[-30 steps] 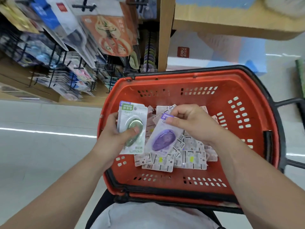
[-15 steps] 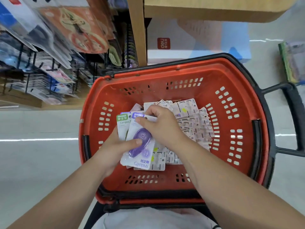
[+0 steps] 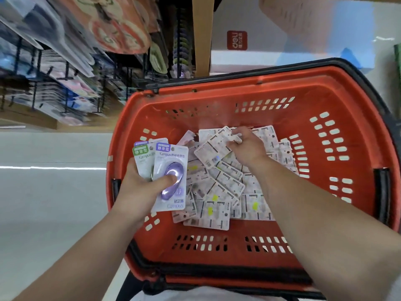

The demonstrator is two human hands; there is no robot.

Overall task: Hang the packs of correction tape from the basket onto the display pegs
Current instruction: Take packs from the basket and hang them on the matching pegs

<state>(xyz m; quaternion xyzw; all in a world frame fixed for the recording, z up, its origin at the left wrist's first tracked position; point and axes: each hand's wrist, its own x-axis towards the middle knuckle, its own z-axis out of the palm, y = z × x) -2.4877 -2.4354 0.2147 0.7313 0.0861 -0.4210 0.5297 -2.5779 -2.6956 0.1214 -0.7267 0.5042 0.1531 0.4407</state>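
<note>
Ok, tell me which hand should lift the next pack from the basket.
Right hand: it pinches a face-down white card pack in the red plastic basket. The left hand is full, gripping the purple-topped stack of packs.

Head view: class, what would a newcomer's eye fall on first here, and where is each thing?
The red basket fills the middle of the view, with a heap of packs lying back up on its floor. At its left edge the left hand grips a fan of packs, with a purple pack in front. The right hand pinches a single pack, back up, at the heap's far side.
</note>
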